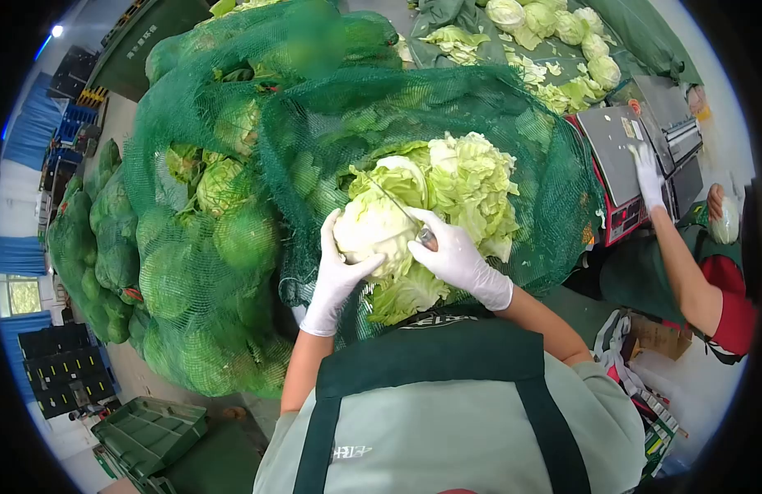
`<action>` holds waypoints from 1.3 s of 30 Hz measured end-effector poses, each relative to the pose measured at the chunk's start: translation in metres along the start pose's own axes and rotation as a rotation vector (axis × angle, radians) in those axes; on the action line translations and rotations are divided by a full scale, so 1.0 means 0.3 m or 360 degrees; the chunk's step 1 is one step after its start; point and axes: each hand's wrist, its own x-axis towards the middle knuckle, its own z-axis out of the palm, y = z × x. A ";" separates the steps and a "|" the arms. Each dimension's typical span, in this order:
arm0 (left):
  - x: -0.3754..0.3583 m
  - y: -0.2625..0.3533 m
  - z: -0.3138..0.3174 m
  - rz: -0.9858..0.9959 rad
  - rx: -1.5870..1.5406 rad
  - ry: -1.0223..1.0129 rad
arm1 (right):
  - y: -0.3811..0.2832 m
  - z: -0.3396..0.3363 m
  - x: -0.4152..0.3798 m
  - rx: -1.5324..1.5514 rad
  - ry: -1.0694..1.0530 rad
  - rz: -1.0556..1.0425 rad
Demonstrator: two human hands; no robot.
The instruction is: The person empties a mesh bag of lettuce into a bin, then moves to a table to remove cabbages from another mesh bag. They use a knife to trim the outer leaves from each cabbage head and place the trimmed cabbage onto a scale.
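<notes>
A pale cabbage is held in my gloved left hand, its fingers and thumb around the left and lower side. My gloved right hand is closed on the handle of a knife, whose thin blade points up and left across the cabbage top. Loose leaves lie just right of the cabbage, and another leaf is below it. All this sits over a green mesh sack.
Stacked mesh sacks of cabbages stand at the left. At the right, a co-worker's gloved hand touches a scale. Peeled cabbages lie at the top right. A green crate is at the lower left.
</notes>
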 end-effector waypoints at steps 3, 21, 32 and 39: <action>-0.003 0.013 0.049 0.0370 0.0722 0.0003 | 0.077 0.004 0.005 -0.0111 0.0294 -0.0086; 0.098 0.074 0.317 0.0598 0.1324 0.0035 | 0.119 -0.073 -0.098 -0.1220 0.0477 0.0052; 0.075 0.054 0.410 0.0639 0.1482 0.0220 | 0.113 -0.239 0.082 -0.1161 0.0252 0.0522; 0.015 0.045 0.318 0.0665 0.1195 0.0170 | 0.120 -0.300 -0.035 -0.0123 0.0223 0.0373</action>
